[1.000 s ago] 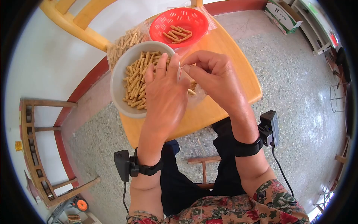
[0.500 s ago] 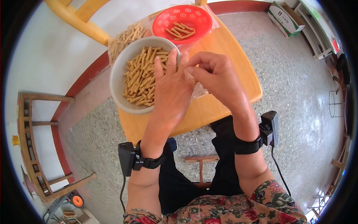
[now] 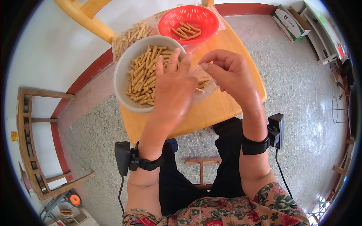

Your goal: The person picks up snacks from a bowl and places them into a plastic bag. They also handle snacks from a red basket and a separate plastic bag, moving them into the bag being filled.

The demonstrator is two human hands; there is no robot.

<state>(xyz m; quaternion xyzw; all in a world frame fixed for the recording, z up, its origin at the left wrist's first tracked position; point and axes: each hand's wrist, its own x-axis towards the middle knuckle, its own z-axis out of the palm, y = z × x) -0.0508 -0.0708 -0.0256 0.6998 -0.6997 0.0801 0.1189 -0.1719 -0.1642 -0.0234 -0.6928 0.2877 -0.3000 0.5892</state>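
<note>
A small clear plastic bag [image 3: 204, 85] with several brown snack sticks inside stretches between my hands. My right hand [image 3: 232, 71] pinches its upper edge between thumb and forefinger. My left hand [image 3: 175, 88] grips the bag's other side, its thumb hidden and its outer fingers spread over the bowl's rim. The large pale grey bowl [image 3: 120, 83], full of similar snack sticks [image 3: 145, 77], is just left of and partly under my left hand. Behind my hands, a red plastic basket [image 3: 167, 19] contains several sticks [image 3: 187, 31].
A larger clear bag of sticks [image 3: 132, 37] lies behind the bowl. Everything rests on a wooden chair seat [image 3: 249, 71], with its backrest [image 3: 85, 17] at far left. A cardboard box [image 3: 290, 23] and shelf unit stand far right; a wooden frame [image 3: 32, 143] stands left.
My right hand has moved right, away from my left, pulling the bag's edge taut. More of the bag and its sticks now shows between my hands.
</note>
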